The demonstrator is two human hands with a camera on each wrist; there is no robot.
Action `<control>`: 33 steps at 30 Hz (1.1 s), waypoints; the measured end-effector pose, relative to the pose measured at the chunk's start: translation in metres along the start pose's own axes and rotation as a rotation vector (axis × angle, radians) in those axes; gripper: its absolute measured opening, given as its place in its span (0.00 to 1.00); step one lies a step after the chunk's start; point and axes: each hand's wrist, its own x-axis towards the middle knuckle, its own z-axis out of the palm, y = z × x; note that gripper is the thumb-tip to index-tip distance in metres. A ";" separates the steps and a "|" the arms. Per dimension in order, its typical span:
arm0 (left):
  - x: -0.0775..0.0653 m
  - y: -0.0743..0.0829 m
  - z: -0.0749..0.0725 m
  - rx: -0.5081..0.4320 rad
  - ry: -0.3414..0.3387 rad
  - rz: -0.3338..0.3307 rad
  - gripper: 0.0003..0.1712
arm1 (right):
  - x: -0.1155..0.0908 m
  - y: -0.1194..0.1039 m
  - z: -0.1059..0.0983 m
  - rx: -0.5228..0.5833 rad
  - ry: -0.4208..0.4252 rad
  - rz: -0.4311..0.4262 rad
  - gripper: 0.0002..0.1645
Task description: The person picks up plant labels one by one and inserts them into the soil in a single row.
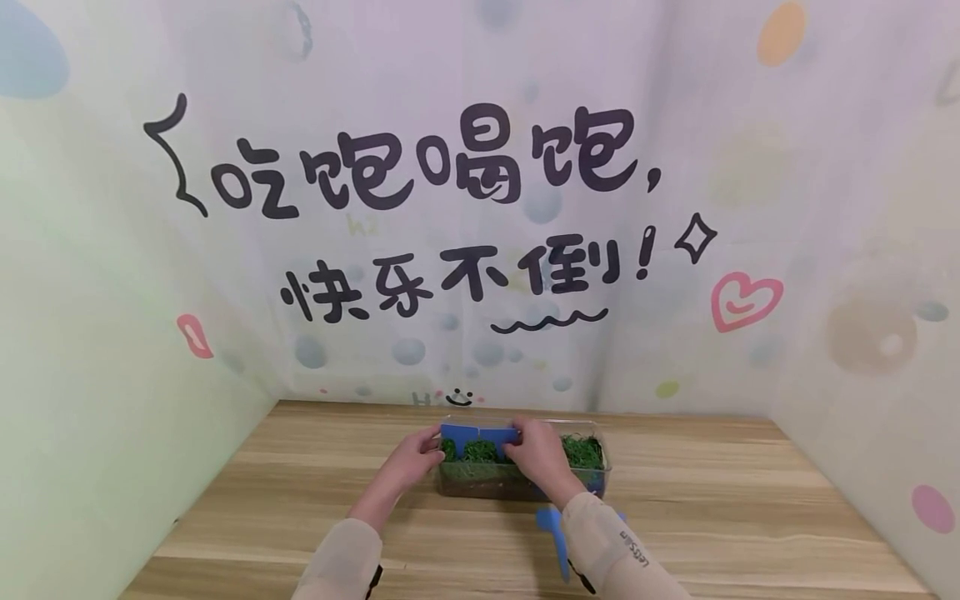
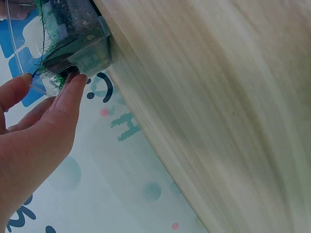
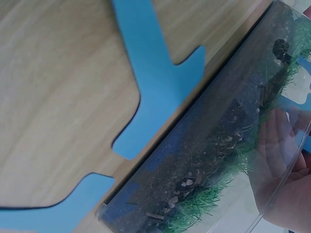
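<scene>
A clear plastic box [image 1: 517,483] holds dark soil and green grass-like tufts [image 1: 480,451]. Inside, along its back, stands a blue panel [image 1: 459,432] with cut-out openings, partly hidden by grass and fingers. My right hand [image 1: 542,457] reaches into the box and pinches the panel's right part; the right wrist view shows this hand [image 3: 279,160] through the transparent wall. At the left end, my left hand [image 1: 411,460] grips the box between thumb and fingers, close to the panel's left edge. In the left wrist view, that hand's thumb [image 2: 18,91] meets the rim.
On the wooden table [image 1: 300,483], in front of the box and partly under my right forearm, lie flat blue pieces [image 3: 150,73], one a long strip with side arms. A printed backdrop [image 1: 450,358] with black lettering rises behind the table.
</scene>
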 end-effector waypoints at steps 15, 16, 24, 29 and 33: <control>0.000 -0.001 0.001 0.001 0.000 0.000 0.31 | -0.001 -0.004 0.003 -0.083 0.021 0.033 0.11; 0.000 -0.001 0.001 0.000 0.000 0.000 0.31 | -0.001 -0.004 0.002 -0.091 0.023 0.032 0.10; 0.000 -0.002 -0.001 0.005 0.004 -0.009 0.31 | -0.001 -0.005 0.003 -0.139 0.017 -0.002 0.11; 0.000 -0.002 -0.001 0.002 0.001 -0.006 0.31 | -0.001 -0.004 0.003 -0.123 0.000 0.014 0.05; 0.000 -0.002 0.000 0.002 -0.001 -0.002 0.31 | 0.000 -0.002 0.001 -0.079 -0.022 0.038 0.07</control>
